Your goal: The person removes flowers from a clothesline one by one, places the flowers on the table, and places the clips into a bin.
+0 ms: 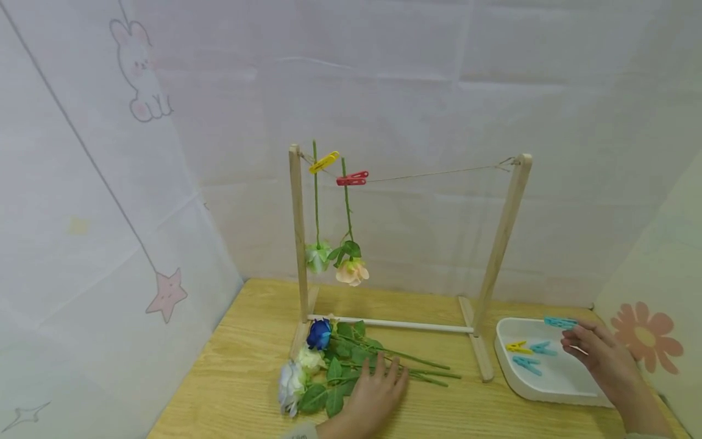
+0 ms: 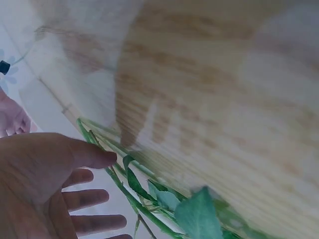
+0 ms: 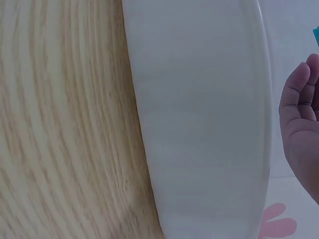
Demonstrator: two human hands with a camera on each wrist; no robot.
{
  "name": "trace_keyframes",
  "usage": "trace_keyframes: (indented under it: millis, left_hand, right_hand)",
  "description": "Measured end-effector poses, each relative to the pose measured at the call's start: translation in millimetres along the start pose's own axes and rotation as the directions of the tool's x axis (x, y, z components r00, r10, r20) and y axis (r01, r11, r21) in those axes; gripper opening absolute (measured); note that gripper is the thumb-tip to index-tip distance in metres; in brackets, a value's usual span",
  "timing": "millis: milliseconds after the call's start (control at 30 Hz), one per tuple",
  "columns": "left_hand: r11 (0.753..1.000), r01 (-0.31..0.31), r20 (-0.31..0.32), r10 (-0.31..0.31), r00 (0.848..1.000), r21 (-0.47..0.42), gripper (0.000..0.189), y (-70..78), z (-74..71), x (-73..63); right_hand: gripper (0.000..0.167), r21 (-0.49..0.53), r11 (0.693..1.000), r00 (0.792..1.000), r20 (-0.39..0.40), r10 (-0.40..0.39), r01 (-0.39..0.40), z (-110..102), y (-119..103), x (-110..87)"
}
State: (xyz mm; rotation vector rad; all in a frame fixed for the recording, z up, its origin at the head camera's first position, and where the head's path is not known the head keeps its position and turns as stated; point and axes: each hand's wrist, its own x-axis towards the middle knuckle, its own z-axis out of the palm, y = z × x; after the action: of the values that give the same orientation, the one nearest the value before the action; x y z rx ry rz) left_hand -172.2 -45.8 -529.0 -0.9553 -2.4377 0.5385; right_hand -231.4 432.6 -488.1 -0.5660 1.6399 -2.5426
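Observation:
My right hand point(image 1: 606, 360) pinches a light blue clothespin point(image 1: 559, 322) above the white tray. In the right wrist view only part of that hand point(image 3: 301, 124) shows, with a sliver of the clothespin point(image 3: 316, 36) at the edge. My left hand point(image 1: 373, 393) lies over the stems of several artificial roses, fingers extended and spread. The left wrist view shows its thumb beside a green stem point(image 2: 119, 186). The bunch has a dark blue rose point(image 1: 319, 335), a cream rose point(image 1: 311, 360) and a pale whitish-lilac rose point(image 1: 291, 388), with green leaves point(image 1: 334, 370).
Behind the bunch stands a wooden frame point(image 1: 501, 244) with a string point(image 1: 433, 175). A yellow clothespin point(image 1: 325, 162) and a red clothespin point(image 1: 352, 178) hold a pale green flower point(image 1: 317, 258) and a peach rose point(image 1: 353, 272) upside down. The white tray point(image 1: 554, 393) contains three clothespins.

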Motion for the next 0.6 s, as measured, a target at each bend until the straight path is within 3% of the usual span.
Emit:
trace_keyframes:
  millis: [100, 200, 300, 400, 500, 600]
  left_hand:
    - [1.0, 0.002, 0.018, -0.002, 1.0, 0.012, 0.048, 0.2, -2.4, 0.8]
    - [1.0, 0.014, 0.087, -0.014, 0.996, -0.002, 0.05, -0.7, -4.3, 3.0]
    - [0.998, 0.029, 0.179, -0.02, 0.984, -0.049, 0.052, -3.9, -6.3, 7.5]
    - [0.993, 0.046, 0.234, -0.018, 0.972, -0.113, 0.052, -10.2, -9.0, 12.2]
    - [0.984, 0.071, 0.23, -0.031, 0.973, -0.165, 0.051, -17.6, -12.9, 16.2]
    - [0.97, 0.091, 0.209, -0.044, 0.977, -0.224, 0.052, -24.9, -17.5, 19.7]
  right_hand:
    - [0.037, -0.118, 0.992, 0.998, -0.036, 0.047, -0.051, -7.0, -1.7, -4.0]
    - [0.031, -0.283, 0.949, 0.987, -0.124, 0.106, -0.138, -15.6, -2.8, -8.4]
    - [0.021, -0.461, 0.854, 0.964, -0.217, 0.156, -0.242, -24.4, -3.0, -11.3]
    - [0.015, -0.609, 0.723, 0.941, -0.284, 0.186, -0.326, -31.0, -3.4, -11.5]
    - [0.036, -0.693, 0.612, 0.924, -0.301, 0.234, -0.381, -36.3, -3.9, -10.2]
    - [0.052, -0.726, 0.564, 0.918, -0.275, 0.287, -0.394, -40.8, -4.0, -9.4]
